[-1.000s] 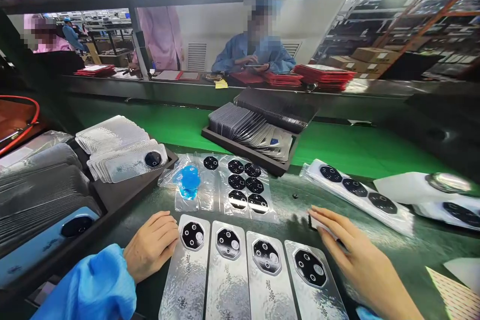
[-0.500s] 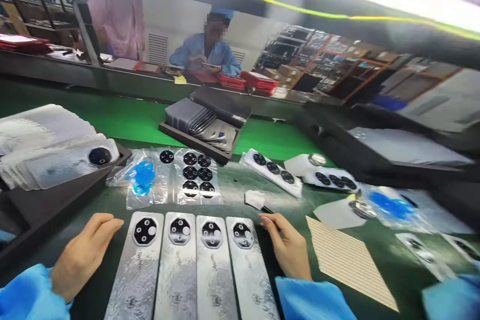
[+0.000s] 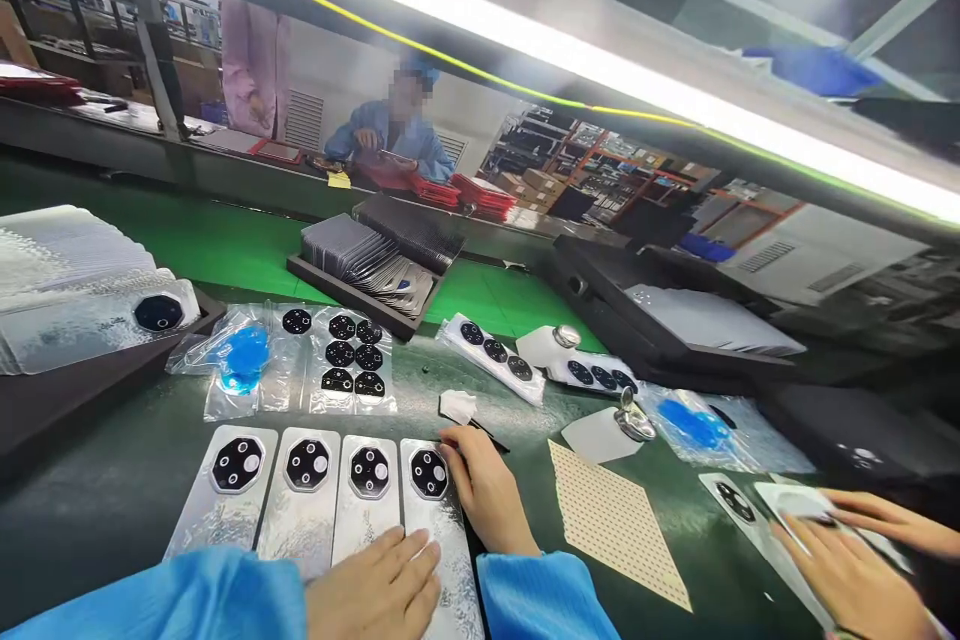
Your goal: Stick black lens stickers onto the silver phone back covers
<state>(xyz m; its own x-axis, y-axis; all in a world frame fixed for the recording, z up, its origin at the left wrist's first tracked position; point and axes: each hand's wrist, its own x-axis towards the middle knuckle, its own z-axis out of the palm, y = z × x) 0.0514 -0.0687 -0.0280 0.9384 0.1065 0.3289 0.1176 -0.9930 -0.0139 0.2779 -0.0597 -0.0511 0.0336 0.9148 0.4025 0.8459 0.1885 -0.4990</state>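
Four silver panels (image 3: pixel 304 518) before us

Our left hand (image 3: pixel 382 585) spreads flat over the two nearest our right hand (image 3: pixel 489 495), which curls at the last one's edge; we can't tell whether it grips.

Toward the surface (image 3: pixel 416 402)'s near edge, the left hand (image 3: pixel 375 585) hides the lower part of the third silver panel (image 3: pixel 366 510). The view crops the leftmost panel stack (image 3: pixel 60 265). A co-worker's hands (image 3: pixel 855 565) blur.

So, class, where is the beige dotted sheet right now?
In the head view, the beige dotted sheet lies right of centre, right of the person's right hand and just this side of the nearer white bottle.
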